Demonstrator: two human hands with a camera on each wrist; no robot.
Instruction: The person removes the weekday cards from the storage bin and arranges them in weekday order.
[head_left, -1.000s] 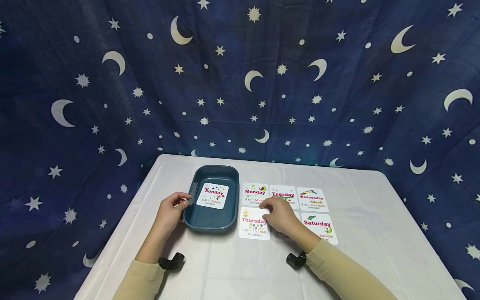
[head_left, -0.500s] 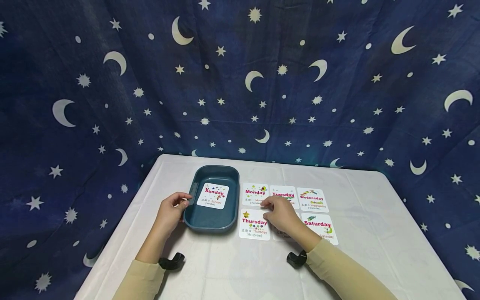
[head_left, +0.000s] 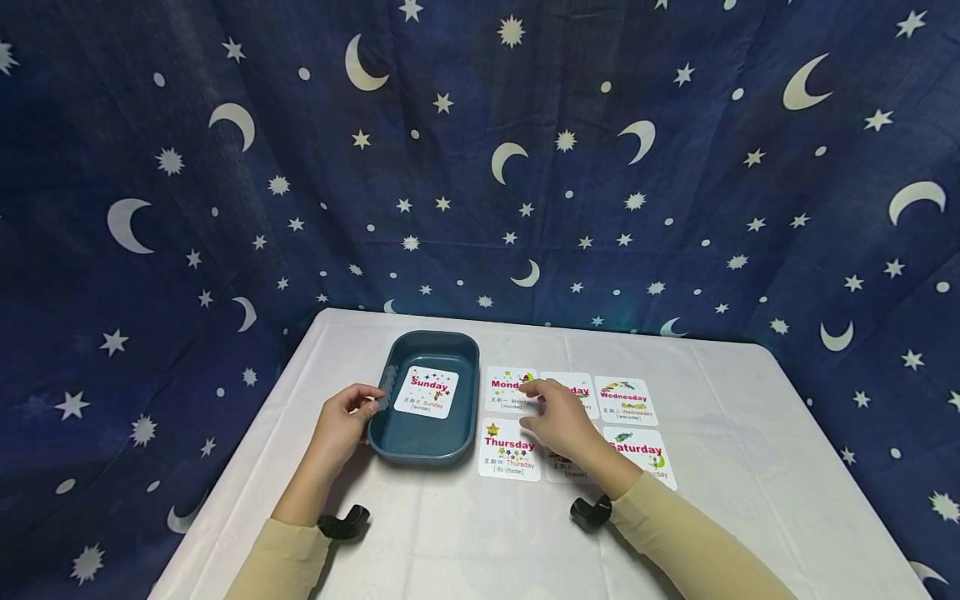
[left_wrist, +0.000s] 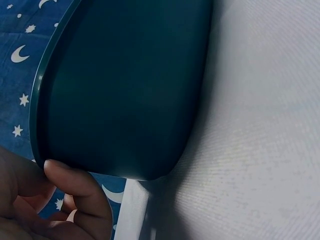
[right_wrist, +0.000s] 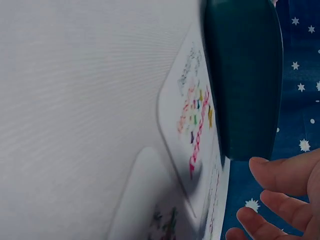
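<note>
My left hand (head_left: 339, 425) pinches the left rim of a dark teal plastic tray (head_left: 422, 446), thumb and fingers at its edge. Inside the tray lies a white "Sunday" card (head_left: 426, 392). Over the cards on the right, my right hand (head_left: 562, 421) has its thumb and fingers apart with nothing between them. Beneath its fingertips are the "Monday" card (head_left: 506, 402) and the "Tuesday" card (head_left: 583, 403), both partly covered. The "Thursday" card (head_left: 508, 458) lies just in front. Another card (head_left: 566, 471) is mostly hidden under the hand.
To the right lie the "Wednesday" card (head_left: 628, 400) and the "Saturday" card (head_left: 645, 450), partly covered by the forearm. A white cloth covers the table (head_left: 465, 533). Behind it hangs a dark blue curtain (head_left: 450, 167) with moons and stars.
My right hand has risen slightly off the cards and its fingers have spread. The Thursday card shifted slightly toward me early on. My left hand and the tray stay in place.
</note>
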